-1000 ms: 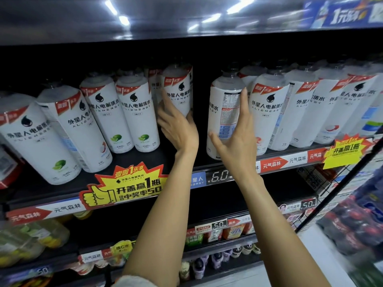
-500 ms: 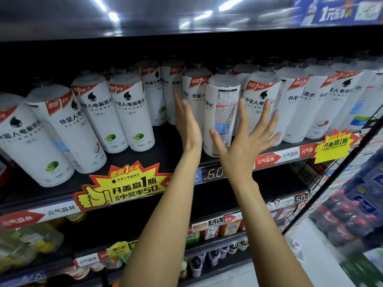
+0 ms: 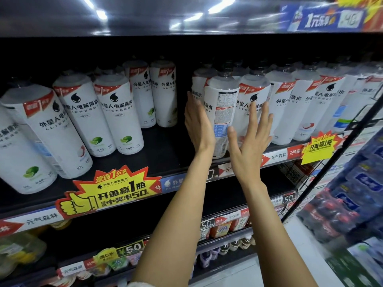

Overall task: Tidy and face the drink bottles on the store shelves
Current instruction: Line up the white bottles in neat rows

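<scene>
Left group: lime-label bottles (image 3: 122, 117) stand at the shelf front, 2 further bottles (image 3: 153, 94) set back. Left hand (image 3: 198, 123), fingers straight, rests against the mis-faced bottle (image 3: 220, 114), which shows its nutrition panel. Right hand (image 3: 251, 129), fingers spread flat, presses the neighbouring bottle (image 3: 253, 96). Risk: a flat palm gives no grip, so turning may tip the bottle into the packed row. Black shelf (image 3: 165, 146), yellow promo tags (image 3: 319, 146), overhead strip lighting

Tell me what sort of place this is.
Most likely a convenience store or supermarket drinks aisle: rows of identical white bottles, price tags on the shelf edges, and a yellow promotional sign.
</scene>
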Tool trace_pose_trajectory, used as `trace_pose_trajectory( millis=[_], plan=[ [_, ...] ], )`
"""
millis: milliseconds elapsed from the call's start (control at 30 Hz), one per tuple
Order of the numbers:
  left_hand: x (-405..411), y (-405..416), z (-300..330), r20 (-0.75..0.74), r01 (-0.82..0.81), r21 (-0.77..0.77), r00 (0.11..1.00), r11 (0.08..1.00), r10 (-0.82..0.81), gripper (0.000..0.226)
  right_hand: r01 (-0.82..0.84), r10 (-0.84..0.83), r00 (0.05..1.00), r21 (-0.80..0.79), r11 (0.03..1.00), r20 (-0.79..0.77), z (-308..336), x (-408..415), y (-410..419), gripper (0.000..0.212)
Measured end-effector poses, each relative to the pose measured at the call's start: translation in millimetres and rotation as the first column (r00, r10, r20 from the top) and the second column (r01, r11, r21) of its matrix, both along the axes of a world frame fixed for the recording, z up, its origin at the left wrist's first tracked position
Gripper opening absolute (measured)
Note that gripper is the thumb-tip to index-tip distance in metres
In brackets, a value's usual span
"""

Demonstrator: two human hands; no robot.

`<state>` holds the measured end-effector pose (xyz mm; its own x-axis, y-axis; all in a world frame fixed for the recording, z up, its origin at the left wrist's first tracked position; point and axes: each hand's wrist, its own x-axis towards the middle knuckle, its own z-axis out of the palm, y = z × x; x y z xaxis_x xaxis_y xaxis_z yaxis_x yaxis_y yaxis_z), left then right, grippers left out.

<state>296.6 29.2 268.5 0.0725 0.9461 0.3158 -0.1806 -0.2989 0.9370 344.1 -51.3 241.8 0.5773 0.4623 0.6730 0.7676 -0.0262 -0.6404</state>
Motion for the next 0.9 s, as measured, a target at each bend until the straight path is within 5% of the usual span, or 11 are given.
trace_pose_trajectory(
  millis=[433,633,900],
  plan=[
    [4,3,-8,0.042,-0.014,-0.084,0.999,0.996,0.018,0.088,-0.065,0.064,0.997,0.026,0.998,0.031,-1,1,1,0.069],
    [-27,-21,12,-0.13,-0.078,-0.011,0.989,0.997,0.076,0.042,-0.058,0.05,0.989,0.055,0.997,0.137,4,-4,-15,0.053],
    [-163,-67,38,-0.475,0.19,0.248,0.878,0.95,-0.052,0.024,-0.303,0.268,0.817,-0.015,0.953,0.511,19,-39,-24,0.024]
  ],
)
